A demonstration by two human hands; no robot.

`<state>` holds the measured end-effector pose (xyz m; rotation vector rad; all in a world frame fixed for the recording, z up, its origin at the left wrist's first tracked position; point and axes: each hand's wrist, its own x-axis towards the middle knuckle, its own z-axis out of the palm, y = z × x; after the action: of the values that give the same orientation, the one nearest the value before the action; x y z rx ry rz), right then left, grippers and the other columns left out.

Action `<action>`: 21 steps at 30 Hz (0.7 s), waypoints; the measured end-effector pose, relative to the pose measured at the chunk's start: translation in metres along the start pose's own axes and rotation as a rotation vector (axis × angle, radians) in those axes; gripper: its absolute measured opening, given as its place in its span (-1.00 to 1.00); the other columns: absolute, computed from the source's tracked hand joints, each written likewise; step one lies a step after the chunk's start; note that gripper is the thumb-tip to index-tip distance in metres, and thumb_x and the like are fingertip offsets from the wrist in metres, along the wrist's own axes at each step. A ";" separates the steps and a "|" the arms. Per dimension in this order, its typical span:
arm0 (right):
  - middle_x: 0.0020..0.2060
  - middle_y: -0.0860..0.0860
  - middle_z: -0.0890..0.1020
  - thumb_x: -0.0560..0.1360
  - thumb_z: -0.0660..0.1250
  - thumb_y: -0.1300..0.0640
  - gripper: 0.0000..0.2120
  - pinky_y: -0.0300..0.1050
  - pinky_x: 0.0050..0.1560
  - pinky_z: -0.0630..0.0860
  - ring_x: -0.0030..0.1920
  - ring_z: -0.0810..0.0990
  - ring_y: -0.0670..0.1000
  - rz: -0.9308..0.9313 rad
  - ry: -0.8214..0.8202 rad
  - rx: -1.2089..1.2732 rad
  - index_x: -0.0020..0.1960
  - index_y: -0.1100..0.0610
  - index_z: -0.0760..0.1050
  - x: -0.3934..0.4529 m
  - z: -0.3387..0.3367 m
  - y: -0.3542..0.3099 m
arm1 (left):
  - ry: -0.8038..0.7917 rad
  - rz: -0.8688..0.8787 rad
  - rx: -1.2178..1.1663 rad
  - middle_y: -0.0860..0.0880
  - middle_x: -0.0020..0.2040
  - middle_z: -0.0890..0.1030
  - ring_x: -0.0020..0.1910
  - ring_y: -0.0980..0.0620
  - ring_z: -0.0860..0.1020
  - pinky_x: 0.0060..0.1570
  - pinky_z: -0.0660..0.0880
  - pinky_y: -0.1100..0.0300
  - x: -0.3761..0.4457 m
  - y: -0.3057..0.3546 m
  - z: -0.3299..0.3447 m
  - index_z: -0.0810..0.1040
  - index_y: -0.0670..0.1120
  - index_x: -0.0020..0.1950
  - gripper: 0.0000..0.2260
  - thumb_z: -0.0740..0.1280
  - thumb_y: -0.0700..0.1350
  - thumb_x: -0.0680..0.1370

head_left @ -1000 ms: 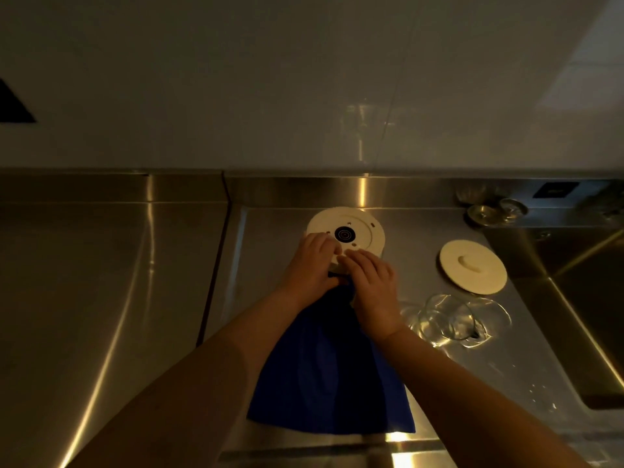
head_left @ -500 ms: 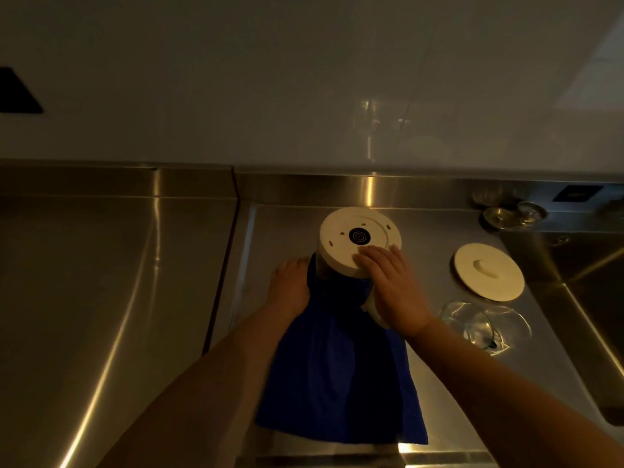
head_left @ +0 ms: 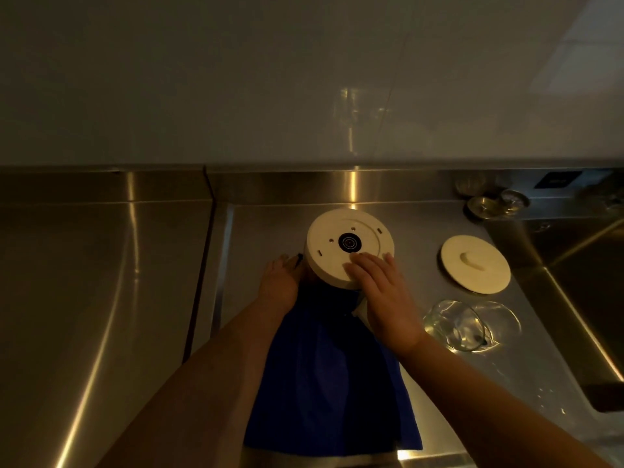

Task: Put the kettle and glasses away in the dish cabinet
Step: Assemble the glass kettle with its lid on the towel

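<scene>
— What's closest to you?

— The blue cloth (head_left: pixel 337 383), spread on the steel counter (head_left: pixel 405 224) from the near edge up under the kettle (head_left: pixel 341 251). The kettle stands upside down on the cloth's far end, its cream base with the dark round connector facing up at me.

— And your hands?

— My right hand (head_left: pixel 381 298) lies over the near right rim of the kettle's base, fingers fairly straight and spread, pressing on it. My left hand (head_left: pixel 280 282) is just left of the kettle, against its side; whether its fingers curl round it, I cannot tell.

— The glasses?

— Clear glassware (head_left: pixel 469 324) lies near right of the kettle. Farther right of the kettle sits a cream lid (head_left: pixel 476 263).
</scene>
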<state>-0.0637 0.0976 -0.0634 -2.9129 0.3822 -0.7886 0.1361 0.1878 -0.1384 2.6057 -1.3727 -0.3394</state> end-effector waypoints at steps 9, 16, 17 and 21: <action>0.20 0.22 0.55 0.33 0.31 0.29 -0.56 0.30 0.30 0.17 0.23 0.50 0.28 0.051 0.028 -0.001 0.21 0.28 0.52 0.006 -0.004 -0.009 | -0.159 0.088 0.369 -0.11 0.56 -0.05 0.52 -0.14 -0.05 0.47 -0.07 -0.05 -0.008 -0.009 0.010 0.03 -0.13 0.54 -0.55 0.05 -0.10 0.67; 0.20 0.20 0.56 0.23 0.51 0.37 -0.44 0.32 0.31 0.11 0.24 0.51 0.24 -0.006 0.027 -0.011 0.22 0.29 0.51 0.017 0.003 -0.009 | -0.168 -0.022 0.351 -0.18 0.55 -0.09 0.53 -0.12 -0.06 0.45 -0.22 0.02 -0.022 -0.027 0.009 -0.15 -0.25 0.51 -0.56 -0.11 -0.14 0.69; 0.20 0.20 0.56 0.26 0.45 0.36 -0.47 0.33 0.31 0.12 0.24 0.51 0.24 -0.020 0.037 0.001 0.23 0.29 0.51 0.019 0.005 -0.010 | -0.164 -0.014 0.334 -0.19 0.54 -0.07 0.52 -0.15 -0.04 0.45 -0.22 0.02 -0.025 -0.031 0.009 -0.13 -0.28 0.51 -0.57 -0.11 -0.15 0.69; 0.20 0.18 0.56 0.28 0.38 0.33 -0.50 0.35 0.30 0.14 0.23 0.51 0.22 -0.060 0.061 0.027 0.23 0.28 0.51 0.026 0.015 -0.018 | -0.005 -0.124 0.157 -0.17 0.51 0.18 0.48 -0.14 0.18 0.45 0.01 0.04 -0.028 -0.040 0.000 0.13 -0.26 0.50 -0.60 -0.01 -0.18 0.67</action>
<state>-0.0304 0.1088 -0.0609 -2.8935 0.2883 -0.8857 0.1518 0.2335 -0.1457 2.8268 -1.2913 -0.2649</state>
